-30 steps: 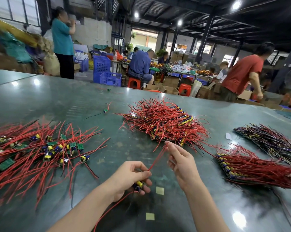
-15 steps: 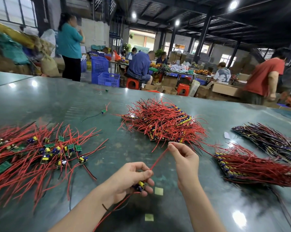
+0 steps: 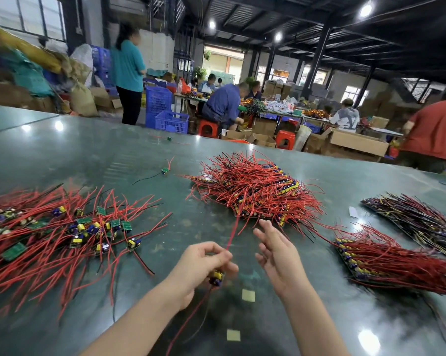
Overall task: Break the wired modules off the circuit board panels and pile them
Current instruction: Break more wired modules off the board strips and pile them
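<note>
Module (image 3: 216, 276) pinched in left hand (image 3: 201, 265) fingers (image 3: 220, 255)

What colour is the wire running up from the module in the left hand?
Red; the wire shows best in the head view.

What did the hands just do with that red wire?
The right hand let go of the red wire it was pinching a moment ago; its fingers are now spread open beside the wire. The left hand still grips the small module with that wire running up from it. The loose pile on the left and the panel stacks on the table stayed put.
</note>
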Demonstrator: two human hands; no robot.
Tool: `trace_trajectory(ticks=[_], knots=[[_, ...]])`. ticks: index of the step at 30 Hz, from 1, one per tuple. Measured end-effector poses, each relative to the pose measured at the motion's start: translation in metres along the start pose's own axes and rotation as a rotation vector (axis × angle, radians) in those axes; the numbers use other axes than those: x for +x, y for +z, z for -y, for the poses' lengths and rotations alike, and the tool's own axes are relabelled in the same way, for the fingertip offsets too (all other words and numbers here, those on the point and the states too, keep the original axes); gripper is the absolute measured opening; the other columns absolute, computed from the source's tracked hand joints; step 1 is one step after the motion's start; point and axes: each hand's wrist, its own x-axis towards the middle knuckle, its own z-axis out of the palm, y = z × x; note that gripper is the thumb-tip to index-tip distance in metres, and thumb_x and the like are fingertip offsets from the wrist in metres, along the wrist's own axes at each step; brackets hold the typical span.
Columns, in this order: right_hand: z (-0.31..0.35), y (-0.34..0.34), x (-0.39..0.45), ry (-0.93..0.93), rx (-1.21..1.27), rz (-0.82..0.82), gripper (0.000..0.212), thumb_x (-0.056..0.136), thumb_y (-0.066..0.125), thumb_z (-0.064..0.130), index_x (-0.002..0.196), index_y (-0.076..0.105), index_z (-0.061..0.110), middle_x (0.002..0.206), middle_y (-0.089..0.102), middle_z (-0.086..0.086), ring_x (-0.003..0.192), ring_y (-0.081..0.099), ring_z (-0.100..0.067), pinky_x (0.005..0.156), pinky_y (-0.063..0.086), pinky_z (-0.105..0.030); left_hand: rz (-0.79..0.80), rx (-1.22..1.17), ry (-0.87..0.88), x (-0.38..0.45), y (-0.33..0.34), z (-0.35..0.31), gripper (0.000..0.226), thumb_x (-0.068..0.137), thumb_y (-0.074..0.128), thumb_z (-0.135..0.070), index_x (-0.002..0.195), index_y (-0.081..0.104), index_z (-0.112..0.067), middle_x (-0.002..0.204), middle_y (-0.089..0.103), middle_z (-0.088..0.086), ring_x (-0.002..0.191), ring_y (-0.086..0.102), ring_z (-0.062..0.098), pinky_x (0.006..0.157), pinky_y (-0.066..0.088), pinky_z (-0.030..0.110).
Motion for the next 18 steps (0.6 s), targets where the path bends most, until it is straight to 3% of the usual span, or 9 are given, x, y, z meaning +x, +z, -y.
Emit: trace_trajectory(ticks=[4, 8, 12, 18], knots=[[-0.008, 0.012, -0.010, -0.083, -0.358, 0.151, 0.021, 0.090, 0.059, 0.030, 0.099, 0.069, 0.013, 0.073, 0.072, 0.010, 0.048, 0.039, -0.002, 0.049, 0.035, -0.016, -0.205, -0.095, 0.150, 0.006, -0.005, -0.005, 0.009, 0.088, 0.061, -0.014, 0.079, 0.060, -0.011, 0.075, 0.075, 0.005, 0.062, 0.066, 0.002, 0.047, 0.047, 0.015], [-0.017, 0.019, -0.019, -0.106, -0.605, 0.369, 0.017, 0.088, 0.061, 0.032, 0.088, 0.074, 0.021, 0.080, 0.073, 0.006, 0.051, 0.040, -0.001, 0.051, 0.034, -0.015, -0.291, -0.180, 0.251, 0.006, -0.006, -0.006, 0.007, 0.088, 0.061, -0.013, 0.081, 0.061, -0.009, 0.077, 0.075, 0.006, 0.067, 0.069, 0.009, 0.054, 0.052, 0.018], [-0.022, 0.023, -0.025, -0.044, -0.583, 0.512, 0.022, 0.087, 0.062, 0.035, 0.086, 0.076, 0.018, 0.085, 0.075, -0.001, 0.055, 0.035, -0.007, 0.051, 0.032, -0.015, -0.314, -0.176, 0.294, 0.005, -0.006, -0.006, 0.009, 0.089, 0.060, -0.016, 0.082, 0.061, -0.011, 0.081, 0.075, 0.003, 0.063, 0.065, 0.005, 0.057, 0.051, 0.015], [-0.028, 0.030, -0.029, -0.021, -0.443, 0.557, 0.017, 0.086, 0.064, 0.023, 0.080, 0.077, 0.014, 0.078, 0.073, -0.002, 0.049, 0.034, -0.004, 0.049, 0.031, -0.013, -0.362, -0.222, 0.300, 0.003, -0.004, -0.010, 0.010, 0.089, 0.060, -0.016, 0.081, 0.060, -0.011, 0.081, 0.075, 0.002, 0.052, 0.060, 0.007, 0.042, 0.045, 0.018]])
